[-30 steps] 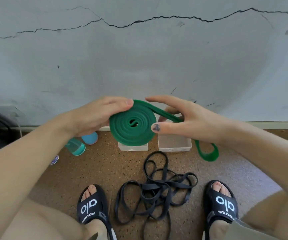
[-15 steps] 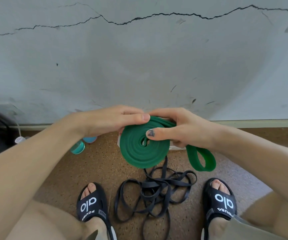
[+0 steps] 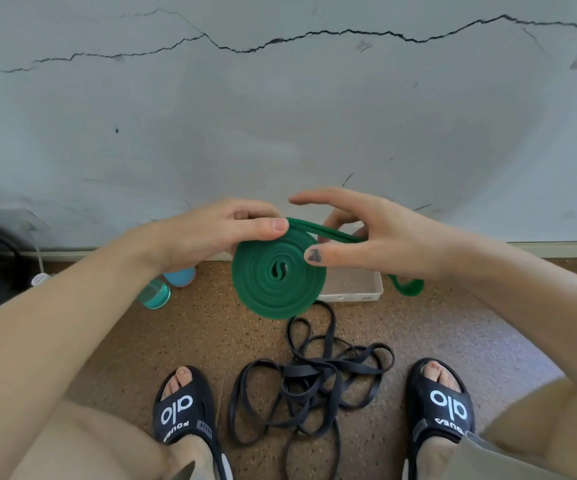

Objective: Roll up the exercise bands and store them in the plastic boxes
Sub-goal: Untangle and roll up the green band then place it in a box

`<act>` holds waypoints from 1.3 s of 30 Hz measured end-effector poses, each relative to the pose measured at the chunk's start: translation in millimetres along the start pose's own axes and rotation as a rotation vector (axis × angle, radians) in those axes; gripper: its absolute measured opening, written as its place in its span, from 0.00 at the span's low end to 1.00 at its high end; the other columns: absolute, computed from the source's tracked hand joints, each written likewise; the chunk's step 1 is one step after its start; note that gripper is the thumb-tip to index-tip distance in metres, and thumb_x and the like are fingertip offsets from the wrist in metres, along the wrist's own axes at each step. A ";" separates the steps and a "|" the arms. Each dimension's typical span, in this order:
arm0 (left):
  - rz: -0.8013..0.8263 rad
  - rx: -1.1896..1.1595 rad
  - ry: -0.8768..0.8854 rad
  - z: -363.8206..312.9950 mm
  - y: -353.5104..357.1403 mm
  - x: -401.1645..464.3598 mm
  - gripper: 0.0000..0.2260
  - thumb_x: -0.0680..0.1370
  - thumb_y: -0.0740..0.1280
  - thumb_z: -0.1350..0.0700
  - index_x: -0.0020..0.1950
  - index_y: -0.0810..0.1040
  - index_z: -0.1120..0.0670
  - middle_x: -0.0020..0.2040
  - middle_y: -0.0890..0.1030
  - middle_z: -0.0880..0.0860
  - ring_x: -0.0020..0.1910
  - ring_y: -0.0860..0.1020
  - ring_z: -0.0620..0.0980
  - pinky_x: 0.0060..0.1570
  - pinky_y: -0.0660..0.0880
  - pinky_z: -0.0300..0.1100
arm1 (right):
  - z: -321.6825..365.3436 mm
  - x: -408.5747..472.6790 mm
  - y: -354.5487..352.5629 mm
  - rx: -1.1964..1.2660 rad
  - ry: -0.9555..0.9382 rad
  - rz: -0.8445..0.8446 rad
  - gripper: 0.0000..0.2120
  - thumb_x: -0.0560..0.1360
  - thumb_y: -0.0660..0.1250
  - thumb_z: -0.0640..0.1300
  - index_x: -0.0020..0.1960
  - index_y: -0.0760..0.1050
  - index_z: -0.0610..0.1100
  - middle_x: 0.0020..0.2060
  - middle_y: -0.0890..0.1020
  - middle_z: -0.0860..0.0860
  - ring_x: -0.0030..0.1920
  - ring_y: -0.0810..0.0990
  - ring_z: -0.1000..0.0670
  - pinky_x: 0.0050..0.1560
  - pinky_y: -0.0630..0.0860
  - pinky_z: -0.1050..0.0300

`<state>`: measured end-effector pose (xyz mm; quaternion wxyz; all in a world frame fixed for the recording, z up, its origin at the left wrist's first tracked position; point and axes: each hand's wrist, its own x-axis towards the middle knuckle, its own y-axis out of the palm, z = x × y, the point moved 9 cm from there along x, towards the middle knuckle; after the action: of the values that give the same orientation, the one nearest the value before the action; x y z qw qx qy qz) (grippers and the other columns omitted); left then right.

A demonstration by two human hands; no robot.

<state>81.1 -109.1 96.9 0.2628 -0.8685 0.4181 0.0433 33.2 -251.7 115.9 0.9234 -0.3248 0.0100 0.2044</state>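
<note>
A green exercise band [image 3: 278, 273] is wound into a flat coil held in the air above the floor. My left hand [image 3: 210, 233] grips the coil's upper left edge, thumb on its face. My right hand [image 3: 373, 233] presses its thumb on the coil's right side, and the band's loose tail runs under its fingers and hangs down at the right [image 3: 406, 285]. A clear plastic box [image 3: 352, 289] sits on the floor behind the coil, partly hidden. A tangled black band [image 3: 311, 379] lies on the floor between my feet.
A teal bottle [image 3: 155, 292] and a blue round object [image 3: 179, 275] lie on the floor at the left, by the cracked wall. My sandalled feet [image 3: 186, 407] flank the black band. Dark gear sits at the far left edge.
The coil has grown tighter and larger as more tail was wound on. Both hands rose slightly from half a second ago, and my right fingers have spread open above the tail.
</note>
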 end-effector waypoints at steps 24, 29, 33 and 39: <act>0.016 -0.038 -0.040 -4.3 21.9 10.0 0.19 0.80 0.66 0.41 0.67 0.78 0.48 0.59 0.85 0.48 0.59 0.83 0.47 0.60 0.80 0.45 | -8.2 8.4 11.1 0.414 -0.023 -0.036 0.15 0.75 0.75 0.40 0.61 0.80 0.46 0.49 0.83 0.38 0.27 0.76 0.59 0.28 0.71 0.66; -0.144 -0.225 0.028 -12.8 10.7 15.5 0.13 0.83 0.61 0.48 0.59 0.80 0.53 0.49 0.86 0.47 0.50 0.84 0.45 0.48 0.80 0.38 | -18.2 14.5 -4.3 0.510 0.042 -0.208 0.12 0.80 0.70 0.51 0.62 0.78 0.52 0.38 0.82 0.50 0.33 0.75 0.53 0.31 0.72 0.59; -0.228 -0.271 0.035 -11.2 9.3 23.4 0.13 0.84 0.61 0.48 0.56 0.81 0.54 0.50 0.86 0.51 0.50 0.84 0.48 0.51 0.79 0.43 | -25.3 13.1 -13.5 0.483 0.099 -0.346 0.08 0.84 0.62 0.52 0.55 0.75 0.48 0.37 0.77 0.53 0.32 0.74 0.53 0.32 0.73 0.55; -0.269 -0.294 0.024 -14.3 9.2 38.5 0.17 0.85 0.59 0.48 0.61 0.81 0.59 0.53 0.86 0.55 0.49 0.84 0.49 0.48 0.80 0.38 | -33.2 12.3 -21.2 0.472 0.092 -0.471 0.10 0.85 0.60 0.52 0.50 0.73 0.47 0.37 0.78 0.51 0.31 0.76 0.54 0.30 0.74 0.57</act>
<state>97.1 -148.0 94.0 0.1316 -0.9459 0.2908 0.0579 56.5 -282.1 100.5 0.9936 -0.1043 0.0234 -0.0376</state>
